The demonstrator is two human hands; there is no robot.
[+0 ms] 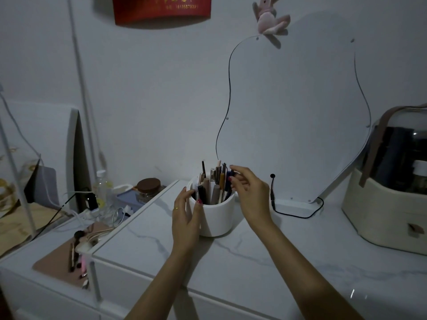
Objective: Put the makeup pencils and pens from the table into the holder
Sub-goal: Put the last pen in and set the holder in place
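The red wall banner (161, 9) shows the number 18135579221 (characters above unreadable).

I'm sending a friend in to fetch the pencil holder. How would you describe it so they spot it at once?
Start at the wavy-edged mirror leaning on the wall above the marble-look table. Just left of its base stands the holder, with the left hand on its side and the right hand at its rim. It is the only plain white round cup, bristling with upright pencils and pens.
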